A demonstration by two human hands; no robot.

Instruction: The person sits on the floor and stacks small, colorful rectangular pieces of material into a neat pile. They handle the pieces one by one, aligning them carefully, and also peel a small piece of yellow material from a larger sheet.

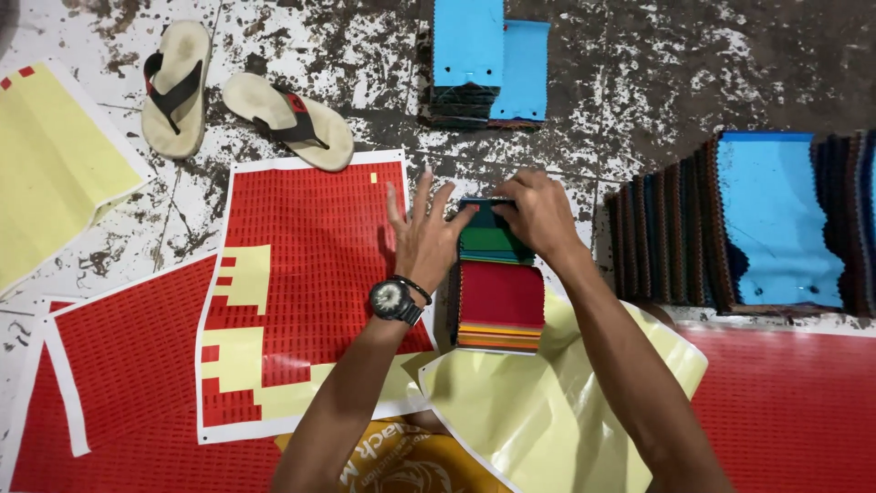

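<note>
A stack of coloured fabric swatches [500,294], red on top near me and green and dark blue at its far end, lies on the floor in front of me. My right hand [538,212] grips the far end of the stack, fingers curled over the edge. My left hand [422,233], with a black wristwatch on the wrist, rests with fingers spread against the stack's left side, over a red sticker sheet [315,265] with yellow bare patches.
A pair of beige sandals [239,99] lies at the far left. Blue-topped swatch stacks sit ahead [488,59] and at the right [766,224]. Yellow backing sheets [538,415] and more red sticker sheets [119,374] cover the speckled floor.
</note>
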